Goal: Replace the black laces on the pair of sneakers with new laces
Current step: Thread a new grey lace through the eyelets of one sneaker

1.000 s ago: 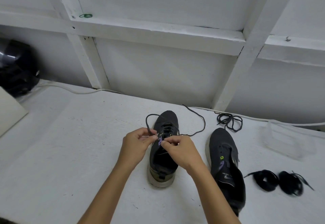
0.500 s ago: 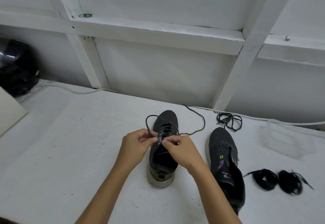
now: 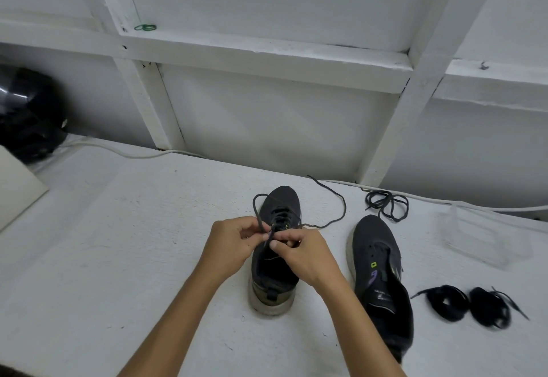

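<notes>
Both hands meet over the tongue of the left-hand sneaker (image 3: 275, 261). Left hand (image 3: 229, 242) curled, thumb and forefinger pinching the black lace (image 3: 332, 222) where it loops up beside the eyelets. Right hand (image 3: 305, 253) also curled, fingertips pinching the same lace close against the left hand's fingers; the exact eyelet is hidden by the fingers. The lace makes a loop left of the toe, and its other run trails right in a wide curve across the white table (image 3: 118, 243), end lying near the wall. Sneaker stands upright, toe pointing away, heel toward the person. Second sneaker (image 3: 376, 261) just right of it, unlaced, tongue open. A loose tangled lace (image 3: 387, 203) lies beyond its toe. Two coiled black lace bundles (image 3: 471, 307) sit further right, side by side. A clear plastic container (image 3: 486, 234) rests behind them. Far left, a dark rounded object (image 3: 29, 116) against the wall.
</notes>
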`<state>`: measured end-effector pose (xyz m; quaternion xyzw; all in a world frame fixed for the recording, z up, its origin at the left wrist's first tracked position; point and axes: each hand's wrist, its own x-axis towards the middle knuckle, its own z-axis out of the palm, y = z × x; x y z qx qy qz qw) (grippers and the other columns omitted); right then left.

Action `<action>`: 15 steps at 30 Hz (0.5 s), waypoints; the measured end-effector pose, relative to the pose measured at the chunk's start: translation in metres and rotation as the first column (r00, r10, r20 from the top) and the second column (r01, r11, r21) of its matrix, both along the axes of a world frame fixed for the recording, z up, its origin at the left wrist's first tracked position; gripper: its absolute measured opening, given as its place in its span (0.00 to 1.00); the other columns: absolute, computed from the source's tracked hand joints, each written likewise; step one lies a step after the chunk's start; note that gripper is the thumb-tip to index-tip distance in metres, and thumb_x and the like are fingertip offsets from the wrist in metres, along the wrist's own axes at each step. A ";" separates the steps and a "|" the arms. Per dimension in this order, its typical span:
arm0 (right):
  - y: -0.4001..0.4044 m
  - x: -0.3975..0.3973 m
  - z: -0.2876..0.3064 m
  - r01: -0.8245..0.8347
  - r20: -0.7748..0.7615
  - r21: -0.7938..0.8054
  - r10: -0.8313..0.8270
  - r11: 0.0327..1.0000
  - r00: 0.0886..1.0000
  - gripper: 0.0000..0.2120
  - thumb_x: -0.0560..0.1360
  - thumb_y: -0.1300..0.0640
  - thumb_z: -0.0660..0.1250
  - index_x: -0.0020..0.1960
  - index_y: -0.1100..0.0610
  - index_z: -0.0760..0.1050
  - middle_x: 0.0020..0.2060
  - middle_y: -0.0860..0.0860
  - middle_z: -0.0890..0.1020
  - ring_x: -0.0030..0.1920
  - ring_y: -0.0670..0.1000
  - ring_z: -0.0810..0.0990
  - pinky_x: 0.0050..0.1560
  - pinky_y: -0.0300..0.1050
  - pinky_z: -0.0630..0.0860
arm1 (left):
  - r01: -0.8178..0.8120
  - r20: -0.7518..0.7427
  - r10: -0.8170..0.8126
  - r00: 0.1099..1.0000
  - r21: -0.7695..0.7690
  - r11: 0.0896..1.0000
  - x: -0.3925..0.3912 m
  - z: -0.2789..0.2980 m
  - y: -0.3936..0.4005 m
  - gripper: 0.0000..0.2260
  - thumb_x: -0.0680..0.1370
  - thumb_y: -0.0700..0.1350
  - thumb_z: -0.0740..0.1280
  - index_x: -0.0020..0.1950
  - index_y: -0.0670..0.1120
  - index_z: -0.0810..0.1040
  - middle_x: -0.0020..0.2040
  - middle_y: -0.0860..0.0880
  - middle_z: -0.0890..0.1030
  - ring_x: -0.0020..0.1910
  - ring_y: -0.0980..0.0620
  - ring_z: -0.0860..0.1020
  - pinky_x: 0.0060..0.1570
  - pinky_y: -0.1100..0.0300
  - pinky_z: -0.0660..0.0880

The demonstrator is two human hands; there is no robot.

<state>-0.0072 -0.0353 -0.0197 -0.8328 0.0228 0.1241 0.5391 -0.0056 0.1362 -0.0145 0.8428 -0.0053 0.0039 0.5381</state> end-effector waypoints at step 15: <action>0.004 -0.006 -0.004 -0.007 0.201 -0.227 0.054 0.974 0.978 0.03 0.79 0.50 0.69 0.49 0.42 0.81 0.47 0.43 0.73 0.46 0.40 0.75 0.47 0.32 0.70 | -0.025 -0.045 0.026 0.999 0.026 0.999 -0.023 -0.024 -0.005 0.18 0.74 0.38 0.70 0.61 0.54 0.79 0.53 0.60 0.82 0.55 0.65 0.78 0.49 0.65 0.78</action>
